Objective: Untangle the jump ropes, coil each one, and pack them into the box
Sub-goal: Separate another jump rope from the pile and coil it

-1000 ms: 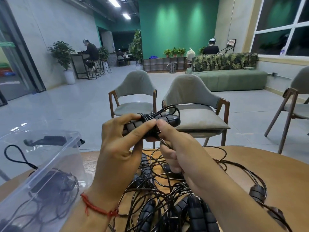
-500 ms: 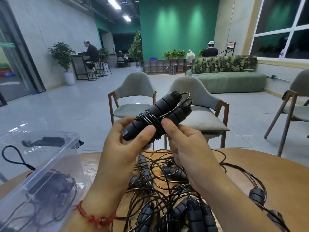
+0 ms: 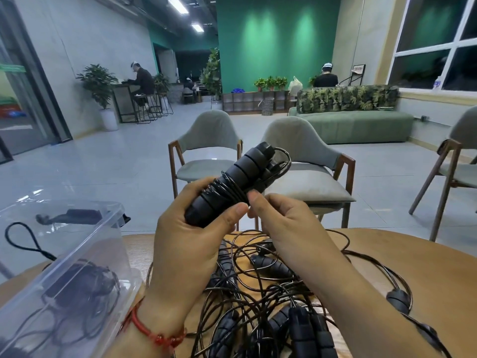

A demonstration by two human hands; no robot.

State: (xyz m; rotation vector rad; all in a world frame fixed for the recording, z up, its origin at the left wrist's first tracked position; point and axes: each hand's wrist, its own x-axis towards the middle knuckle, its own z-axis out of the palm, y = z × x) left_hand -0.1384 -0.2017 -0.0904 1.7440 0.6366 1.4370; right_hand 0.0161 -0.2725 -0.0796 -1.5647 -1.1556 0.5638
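Note:
My left hand (image 3: 191, 236) grips a coiled black jump rope (image 3: 240, 177), its two ribbed handles side by side and cord wound round their middle. The bundle points up and to the right above the table. My right hand (image 3: 281, 223) sits right beside it, thumb and fingertips at the wound cord; whether it pinches the cord I cannot tell. Below lies a tangled pile of black jump ropes (image 3: 260, 301) on the round wooden table (image 3: 426, 267). A clear plastic box (image 3: 64, 267) at the left holds coiled ropes.
Two grey padded chairs (image 3: 304, 156) stand just beyond the table's far edge, a third at the right (image 3: 454, 161). Loose cord loops and a handle (image 3: 398, 301) spread toward the table's right side. People sit far off in the room.
The bundle has tilted from lying level to pointing up and right, and now sits deeper in my left hand. My right hand has slid from the handles to the wound cord.

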